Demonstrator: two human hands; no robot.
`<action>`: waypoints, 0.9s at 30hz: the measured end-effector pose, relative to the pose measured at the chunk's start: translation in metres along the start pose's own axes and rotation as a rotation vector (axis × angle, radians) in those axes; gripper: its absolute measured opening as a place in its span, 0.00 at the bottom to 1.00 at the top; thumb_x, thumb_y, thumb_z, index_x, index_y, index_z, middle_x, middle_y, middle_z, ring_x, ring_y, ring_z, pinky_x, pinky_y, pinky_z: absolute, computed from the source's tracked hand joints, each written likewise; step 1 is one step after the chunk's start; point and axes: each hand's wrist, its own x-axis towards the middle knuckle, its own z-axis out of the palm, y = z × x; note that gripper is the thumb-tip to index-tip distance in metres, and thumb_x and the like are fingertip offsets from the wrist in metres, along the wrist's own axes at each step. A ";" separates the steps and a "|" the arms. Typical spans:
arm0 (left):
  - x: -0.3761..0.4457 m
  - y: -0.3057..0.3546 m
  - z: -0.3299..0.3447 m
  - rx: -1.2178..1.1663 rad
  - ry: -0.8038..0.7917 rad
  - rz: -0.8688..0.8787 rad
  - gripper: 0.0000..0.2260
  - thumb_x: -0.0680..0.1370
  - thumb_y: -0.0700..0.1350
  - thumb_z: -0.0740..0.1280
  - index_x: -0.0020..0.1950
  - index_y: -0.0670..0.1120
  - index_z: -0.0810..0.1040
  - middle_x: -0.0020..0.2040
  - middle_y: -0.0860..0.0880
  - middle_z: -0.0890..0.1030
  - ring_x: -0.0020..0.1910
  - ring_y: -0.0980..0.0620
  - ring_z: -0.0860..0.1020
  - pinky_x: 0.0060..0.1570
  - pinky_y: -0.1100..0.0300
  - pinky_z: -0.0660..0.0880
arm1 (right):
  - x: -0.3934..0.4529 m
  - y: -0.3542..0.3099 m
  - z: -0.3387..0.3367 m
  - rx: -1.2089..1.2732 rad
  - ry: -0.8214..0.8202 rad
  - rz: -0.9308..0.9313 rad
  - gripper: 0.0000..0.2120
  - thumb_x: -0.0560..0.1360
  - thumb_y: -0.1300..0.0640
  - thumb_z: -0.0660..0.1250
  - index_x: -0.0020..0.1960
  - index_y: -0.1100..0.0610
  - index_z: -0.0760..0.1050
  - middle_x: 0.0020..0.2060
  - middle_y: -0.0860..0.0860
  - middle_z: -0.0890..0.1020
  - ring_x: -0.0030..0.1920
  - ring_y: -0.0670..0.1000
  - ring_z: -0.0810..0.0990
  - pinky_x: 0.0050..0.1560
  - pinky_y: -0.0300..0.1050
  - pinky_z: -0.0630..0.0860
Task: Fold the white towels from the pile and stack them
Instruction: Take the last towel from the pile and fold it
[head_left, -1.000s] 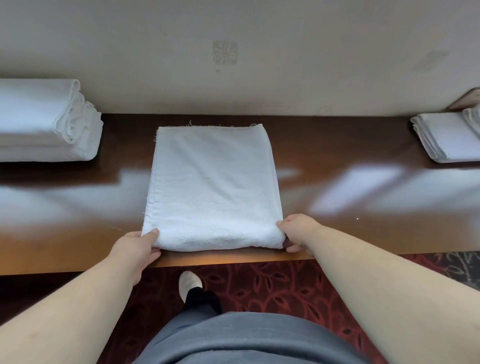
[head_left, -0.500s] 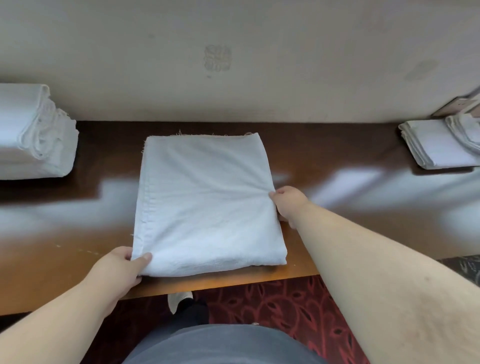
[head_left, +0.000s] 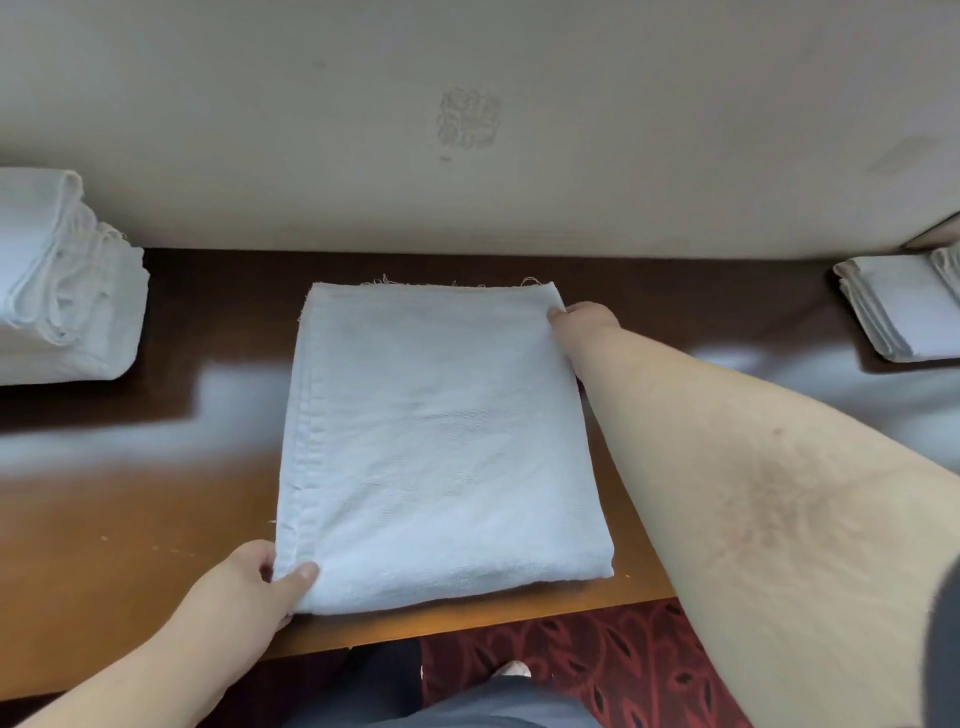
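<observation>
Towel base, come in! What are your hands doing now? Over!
Left hand pinching near-left corner of folded white cloth towel. Right hand at far-right corner, grip unclear. Nothing blocking on brown wooden table.

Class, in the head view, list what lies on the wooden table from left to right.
Towel stack → left hand → towel being folded → right hand → folded towels at the right edge.
</observation>
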 end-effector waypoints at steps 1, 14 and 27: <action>0.000 0.001 0.000 0.010 -0.003 0.001 0.07 0.75 0.52 0.71 0.48 0.51 0.78 0.41 0.50 0.84 0.35 0.55 0.84 0.47 0.49 0.81 | 0.002 0.001 0.002 0.007 0.005 0.019 0.19 0.81 0.47 0.60 0.64 0.57 0.77 0.57 0.56 0.81 0.56 0.60 0.80 0.59 0.51 0.77; -0.009 0.004 0.009 0.151 0.305 0.168 0.27 0.71 0.48 0.76 0.67 0.51 0.69 0.58 0.48 0.75 0.53 0.47 0.76 0.54 0.49 0.76 | -0.101 0.089 0.036 -0.093 0.322 -0.547 0.24 0.79 0.50 0.62 0.74 0.51 0.65 0.73 0.53 0.68 0.72 0.55 0.65 0.72 0.50 0.62; -0.042 -0.002 0.019 1.176 0.286 1.003 0.27 0.63 0.51 0.81 0.60 0.47 0.81 0.53 0.46 0.81 0.52 0.42 0.80 0.53 0.48 0.77 | -0.179 0.204 0.030 -0.824 -0.182 -0.730 0.44 0.75 0.29 0.50 0.80 0.50 0.36 0.78 0.45 0.35 0.74 0.44 0.28 0.76 0.51 0.39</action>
